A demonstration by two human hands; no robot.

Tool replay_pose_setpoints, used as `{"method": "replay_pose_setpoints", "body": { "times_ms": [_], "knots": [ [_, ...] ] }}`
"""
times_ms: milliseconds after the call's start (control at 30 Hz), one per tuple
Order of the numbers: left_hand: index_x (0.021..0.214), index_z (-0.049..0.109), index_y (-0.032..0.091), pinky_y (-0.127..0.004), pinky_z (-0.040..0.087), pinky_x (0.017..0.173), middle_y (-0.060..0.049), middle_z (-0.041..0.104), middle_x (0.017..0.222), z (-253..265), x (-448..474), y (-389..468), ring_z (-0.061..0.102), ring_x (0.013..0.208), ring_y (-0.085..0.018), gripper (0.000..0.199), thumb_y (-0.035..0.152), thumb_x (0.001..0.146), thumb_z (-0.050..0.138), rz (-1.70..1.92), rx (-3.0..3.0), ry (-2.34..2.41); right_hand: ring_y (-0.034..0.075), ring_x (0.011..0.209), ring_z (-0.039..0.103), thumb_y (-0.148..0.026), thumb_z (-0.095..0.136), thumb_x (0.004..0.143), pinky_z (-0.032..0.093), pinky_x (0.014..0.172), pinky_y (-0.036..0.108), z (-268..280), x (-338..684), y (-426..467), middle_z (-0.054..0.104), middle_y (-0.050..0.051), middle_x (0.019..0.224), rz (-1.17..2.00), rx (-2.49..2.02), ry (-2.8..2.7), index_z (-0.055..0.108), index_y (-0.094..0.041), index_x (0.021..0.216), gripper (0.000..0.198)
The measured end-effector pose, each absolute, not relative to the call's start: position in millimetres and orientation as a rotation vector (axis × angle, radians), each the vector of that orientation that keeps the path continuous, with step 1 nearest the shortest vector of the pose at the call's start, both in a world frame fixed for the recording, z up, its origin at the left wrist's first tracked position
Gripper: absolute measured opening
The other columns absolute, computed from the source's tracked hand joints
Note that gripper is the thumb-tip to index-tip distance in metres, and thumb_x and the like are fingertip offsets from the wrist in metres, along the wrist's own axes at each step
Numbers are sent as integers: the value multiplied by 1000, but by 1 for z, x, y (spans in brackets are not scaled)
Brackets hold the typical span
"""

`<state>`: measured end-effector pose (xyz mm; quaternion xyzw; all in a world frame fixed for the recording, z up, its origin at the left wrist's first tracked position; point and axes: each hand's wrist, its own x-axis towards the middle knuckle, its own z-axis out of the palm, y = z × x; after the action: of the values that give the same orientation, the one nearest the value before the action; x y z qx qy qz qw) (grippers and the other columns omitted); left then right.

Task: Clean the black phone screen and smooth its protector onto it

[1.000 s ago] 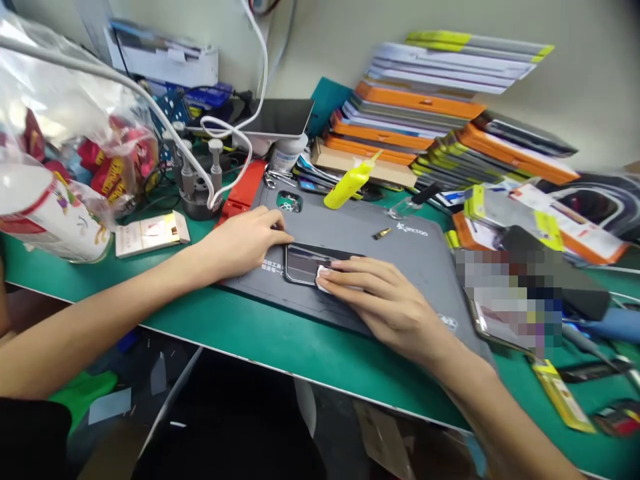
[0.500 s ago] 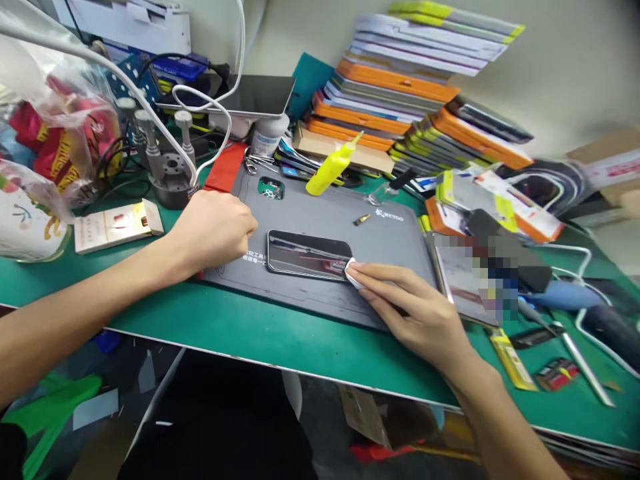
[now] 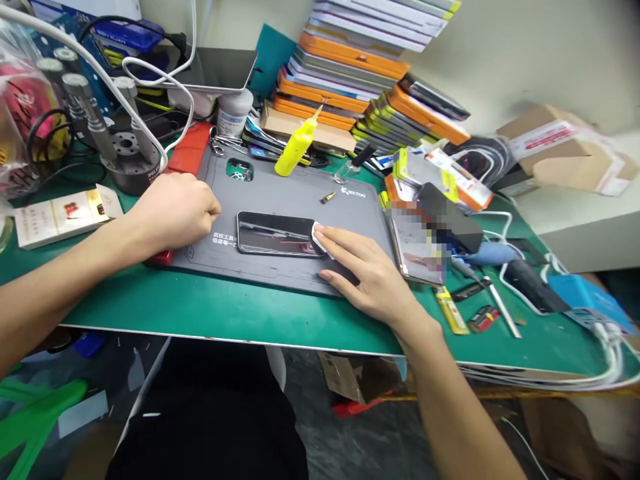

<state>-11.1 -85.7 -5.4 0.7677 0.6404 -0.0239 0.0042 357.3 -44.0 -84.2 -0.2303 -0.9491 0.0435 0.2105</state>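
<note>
Phone (image 3: 280, 233) is face-up, screen dark and reflective, on the grey mat (image 3: 260, 277), closer to the mat's front edge than its back. Mat sits near the worktop's (image 3: 220, 303) front edge. Right hand (image 3: 375, 277): index fingertip on a small white wipe (image 3: 317, 239) at the phone's right end, thumb spread apart; can't tell if the wipe is pinched between fingers. Left hand (image 3: 175, 212): fingers curled into a fist by the mat's left edge, clear of the phone; can't see inside it. Also on the mat: a brush tip (image 3: 327, 198) and a yellow squeeze bottle (image 3: 295, 150), bottle toward the back edge. Cigarette box (image 3: 60, 219) at worktop's left.
</note>
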Motion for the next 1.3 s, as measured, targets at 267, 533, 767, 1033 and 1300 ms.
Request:
{"method": "replay_pose_setpoints", "body": {
  "times_ms": [267,533,767,1033,1300],
  "knots": [
    [63,62,16,-33,22,64,-7,70,81,-8,-10,-92,54,75,-19,19,17,77,49,-186,2507,1998,29,162,45,-29,61,113,43,130,54,-86,357,-40,47,5,173,190,-658,-2650,29,-38,179,74],
    [66,65,16,-33,25,63,-8,73,82,-9,-10,-89,62,78,-23,20,15,80,52,-170,2514,1976,25,166,37,-24,56,115,38,136,53,-83,356,-31,43,2,175,228,-634,-2689,25,-39,180,74],
    [70,69,18,-34,29,66,-8,75,87,-8,-11,-89,68,87,-25,23,17,83,50,-241,2496,1988,28,166,37,-33,54,117,30,138,62,-73,339,-23,41,7,175,200,-612,-2756,36,-27,177,64],
    [70,67,18,-36,35,70,-9,77,91,-6,-18,-88,71,93,-29,27,22,89,48,-238,2529,1927,27,165,39,-58,38,119,23,143,53,-57,254,-26,42,15,172,258,-459,-2820,48,-3,168,74],
    [73,74,18,-34,44,71,-9,79,90,-6,-25,-93,74,88,-25,30,17,91,51,-219,2627,1860,32,161,46,-58,42,117,30,141,48,-57,216,-60,48,19,169,156,-255,-2759,56,3,160,76]
  ]
}}
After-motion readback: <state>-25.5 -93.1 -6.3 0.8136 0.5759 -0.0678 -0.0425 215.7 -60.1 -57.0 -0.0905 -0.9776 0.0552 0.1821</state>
